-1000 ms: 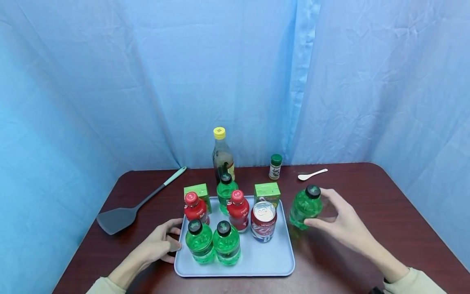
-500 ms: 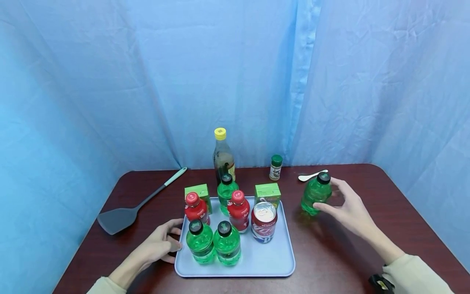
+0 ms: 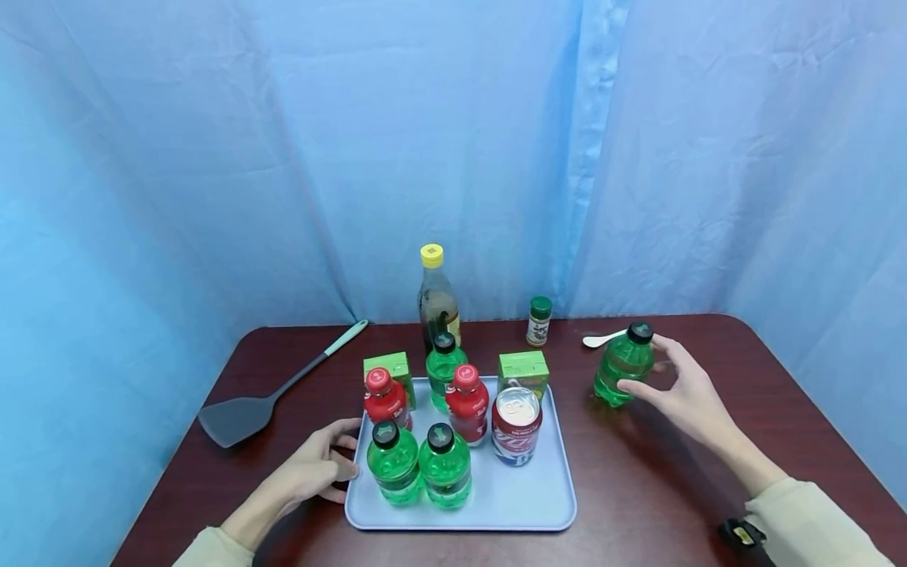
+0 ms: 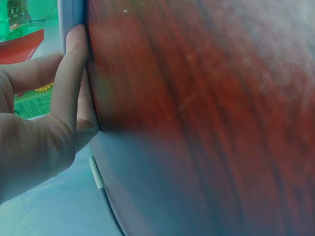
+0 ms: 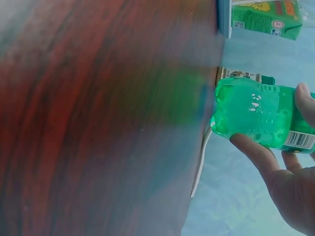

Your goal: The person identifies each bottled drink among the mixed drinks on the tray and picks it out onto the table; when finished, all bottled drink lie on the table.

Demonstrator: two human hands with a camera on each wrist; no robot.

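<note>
My right hand (image 3: 690, 402) grips a small green soda bottle (image 3: 623, 370) with a black cap, close over the table to the right of the tray. The right wrist view shows thumb and fingers around that bottle (image 5: 256, 110). My left hand (image 3: 312, 468) holds the left rim of a pale blue tray (image 3: 520, 500), its digits against the edge in the left wrist view. Several green bottles (image 3: 394, 468), two red-capped red bottles (image 3: 469, 409) and a red-and-silver drink can (image 3: 516, 437) stand on the tray. Two green drink cartons (image 3: 524, 366) are at its back.
A tall glass bottle with a yellow cap (image 3: 434, 303) stands behind the tray. To its right are a green-lidded spice jar (image 3: 538, 323) and a white spoon (image 3: 598, 341), partly behind the held bottle. A grey spatula (image 3: 241, 417) lies at left. Blue curtains (image 3: 439, 142) surround the table.
My right hand has carried the green bottle to the right and farther back, away from the tray and up to the spoon. The left hand stays at the tray's rim.
</note>
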